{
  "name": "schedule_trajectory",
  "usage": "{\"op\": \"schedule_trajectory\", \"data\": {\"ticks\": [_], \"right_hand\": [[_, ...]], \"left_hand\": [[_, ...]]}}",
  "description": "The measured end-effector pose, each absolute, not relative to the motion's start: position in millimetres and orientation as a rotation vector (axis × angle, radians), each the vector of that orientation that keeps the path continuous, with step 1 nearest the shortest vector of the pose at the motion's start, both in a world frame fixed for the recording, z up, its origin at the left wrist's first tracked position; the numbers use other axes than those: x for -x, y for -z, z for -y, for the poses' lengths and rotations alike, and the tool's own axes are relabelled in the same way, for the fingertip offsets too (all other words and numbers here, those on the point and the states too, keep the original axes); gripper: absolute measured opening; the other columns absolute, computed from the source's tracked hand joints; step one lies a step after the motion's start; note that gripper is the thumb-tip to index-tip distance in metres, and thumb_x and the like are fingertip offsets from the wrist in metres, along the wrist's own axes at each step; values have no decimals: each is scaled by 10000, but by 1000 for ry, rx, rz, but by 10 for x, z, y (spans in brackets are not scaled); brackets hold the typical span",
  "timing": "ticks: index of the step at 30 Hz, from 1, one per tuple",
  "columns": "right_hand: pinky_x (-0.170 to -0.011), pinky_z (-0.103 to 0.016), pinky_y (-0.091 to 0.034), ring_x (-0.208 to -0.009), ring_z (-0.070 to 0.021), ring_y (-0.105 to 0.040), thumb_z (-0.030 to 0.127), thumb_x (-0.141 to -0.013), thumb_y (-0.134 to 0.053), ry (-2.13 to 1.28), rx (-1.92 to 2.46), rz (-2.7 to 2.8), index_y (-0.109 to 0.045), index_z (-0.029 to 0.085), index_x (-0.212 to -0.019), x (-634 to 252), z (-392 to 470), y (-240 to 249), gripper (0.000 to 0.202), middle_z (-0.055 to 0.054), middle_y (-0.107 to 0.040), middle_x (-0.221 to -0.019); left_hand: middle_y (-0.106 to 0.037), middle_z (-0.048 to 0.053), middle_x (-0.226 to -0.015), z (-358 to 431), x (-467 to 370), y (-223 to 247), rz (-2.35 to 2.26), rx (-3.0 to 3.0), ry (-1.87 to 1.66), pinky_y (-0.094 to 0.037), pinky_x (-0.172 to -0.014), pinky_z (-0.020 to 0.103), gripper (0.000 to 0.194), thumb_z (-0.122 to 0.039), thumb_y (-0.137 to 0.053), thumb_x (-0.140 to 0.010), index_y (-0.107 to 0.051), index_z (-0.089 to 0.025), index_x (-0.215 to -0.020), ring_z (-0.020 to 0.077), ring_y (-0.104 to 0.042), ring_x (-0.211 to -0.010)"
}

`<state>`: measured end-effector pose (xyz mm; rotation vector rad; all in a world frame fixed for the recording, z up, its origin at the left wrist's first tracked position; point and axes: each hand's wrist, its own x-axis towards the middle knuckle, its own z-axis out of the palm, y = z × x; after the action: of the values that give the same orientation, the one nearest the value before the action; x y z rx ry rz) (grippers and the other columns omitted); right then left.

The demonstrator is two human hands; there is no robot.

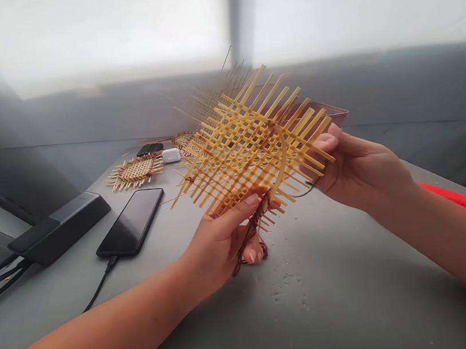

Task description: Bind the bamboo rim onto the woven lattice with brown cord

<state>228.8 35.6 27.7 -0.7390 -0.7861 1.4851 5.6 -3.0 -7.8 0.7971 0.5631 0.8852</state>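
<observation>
A woven bamboo mat (234, 157) of crossed yellow strips is held up tilted above the table, its loose strip ends sticking out all round. A curved bamboo hoop (284, 150) lies against it, bound on with brown cord at a few spots. My left hand (231, 226) grips the lower edge, thumb in front and fingers behind, where dark cord (259, 211) wraps the rim. More of this cord hangs in a small bundle below those fingers. At the right edge, the bent fingers of my right hand (348, 164) are closed by the strip ends, partly hidden behind them; a thin dark cord end shows beside them.
Two more woven pieces, one nearer (137, 169) and one farther (188, 141), lie at the back left beside a white case (171, 155). A phone (131, 223) with a cable and a black power strip (60, 225) sit left. A red-handled tool (464, 198) lies right; behind the mat stands a pinkish box (334, 111).
</observation>
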Motion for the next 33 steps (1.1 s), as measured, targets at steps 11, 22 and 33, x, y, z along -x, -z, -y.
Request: {"op": "schedule_trajectory", "data": {"ticks": [11,22,33], "right_hand": [[-472,-266,-221,-479,-90,-254,495,-683,-815,-878,987,1687,-488,238,-638,-2372,-357,-119,418,79,-330,-524],[-475,-322,-386,-461,-152,-467,734,-862,-480,-772,1176,1561,-511,233,-612,-2370,-417,-110,561,-11,-494,-551],[-387,-274,-281,-336,-69,-186,678,-856,-553,-1196,905,1487,-390,232,-524,-2382,-408,-163,580,79,-241,-435]], "left_hand": [[-720,-25,-962,45,-46,91,-515,-801,-901,-461,-450,188,106,-279,-664,-874,-670,-205,-950,-2,-483,-333],[-721,-1,-956,24,-43,102,-547,-813,-887,-441,-441,198,119,-283,-653,-873,-673,-197,-954,5,-471,-332],[-725,-4,-956,40,-40,89,-562,-804,-904,-446,-422,188,92,-258,-648,-873,-679,-194,-931,-3,-451,-316]]}}
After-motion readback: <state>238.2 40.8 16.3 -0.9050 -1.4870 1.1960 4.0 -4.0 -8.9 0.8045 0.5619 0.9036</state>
